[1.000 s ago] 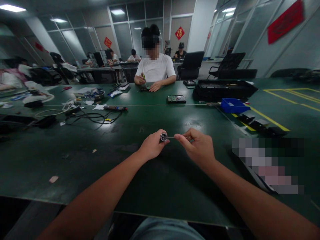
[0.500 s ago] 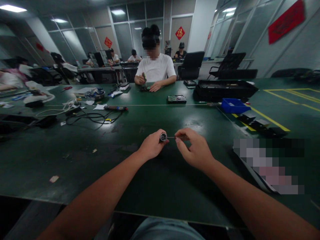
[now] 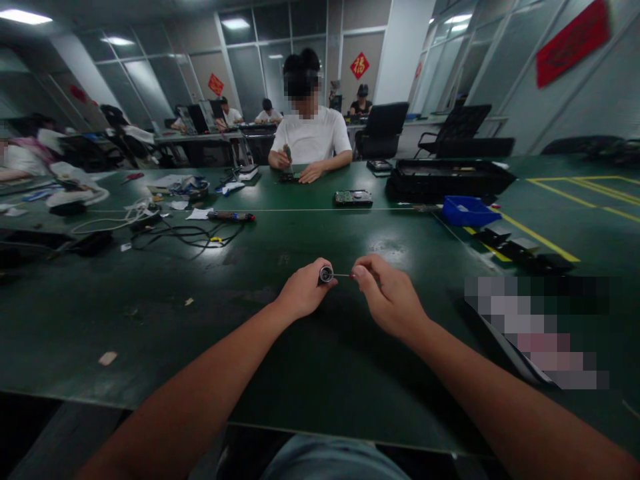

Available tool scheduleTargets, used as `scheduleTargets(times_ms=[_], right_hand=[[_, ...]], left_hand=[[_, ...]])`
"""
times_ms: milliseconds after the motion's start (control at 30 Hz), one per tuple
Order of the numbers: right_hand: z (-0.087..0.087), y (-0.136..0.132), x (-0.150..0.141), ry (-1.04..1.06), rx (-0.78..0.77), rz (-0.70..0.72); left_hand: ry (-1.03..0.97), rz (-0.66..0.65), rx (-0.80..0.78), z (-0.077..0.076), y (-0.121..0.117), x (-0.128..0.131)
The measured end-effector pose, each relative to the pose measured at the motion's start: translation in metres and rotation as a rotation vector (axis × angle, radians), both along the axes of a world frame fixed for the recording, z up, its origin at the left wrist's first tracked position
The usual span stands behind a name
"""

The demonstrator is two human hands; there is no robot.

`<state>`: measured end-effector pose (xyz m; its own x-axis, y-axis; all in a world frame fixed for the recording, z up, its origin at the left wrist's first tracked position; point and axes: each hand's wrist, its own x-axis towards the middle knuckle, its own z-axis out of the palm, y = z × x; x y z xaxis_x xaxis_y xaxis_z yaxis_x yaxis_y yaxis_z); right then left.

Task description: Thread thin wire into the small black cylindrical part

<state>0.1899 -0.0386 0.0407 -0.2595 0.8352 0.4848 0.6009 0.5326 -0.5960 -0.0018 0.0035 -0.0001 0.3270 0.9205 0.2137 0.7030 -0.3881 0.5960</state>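
My left hand (image 3: 304,290) is closed around a small dark cylinder (image 3: 325,274) whose round end, with a silvery rim, faces me. A thin metal shaft runs sideways from the cylinder to my right hand (image 3: 393,293). It looks like a screwdriver (image 3: 343,275), its tip at the cylinder's side and a bit of red showing at my fingertips. My right thumb and fingers pinch its handle, which is mostly hidden. Both hands are just above the green table (image 3: 280,373).
Across the table a person in white (image 3: 310,137) works with a tool. A hard drive (image 3: 353,198), a black tray (image 3: 450,179) and a blue bin (image 3: 470,212) lie beyond my hands. Black cables (image 3: 190,235) and a tool (image 3: 233,217) are left; a blurred-out flat object (image 3: 530,340) lies right.
My right thumb has moved up against the fingers, closing its grip at the screwdriver's handle. My left hand and the cylinder have stayed in place.
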Motion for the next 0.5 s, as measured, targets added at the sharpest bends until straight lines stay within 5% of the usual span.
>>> scheduleTargets(times_ms=[367,500], right_hand=[[-0.014,0.019,0.000,0.529,-0.179,-0.010],[-0.023,0.036,0.006,0.777,-0.380,-0.007]], left_hand=[[-0.008,-0.013,0.009,0.000,0.000,0.001],[0.020,-0.036,0.007,0.004,-0.003,0.002]])
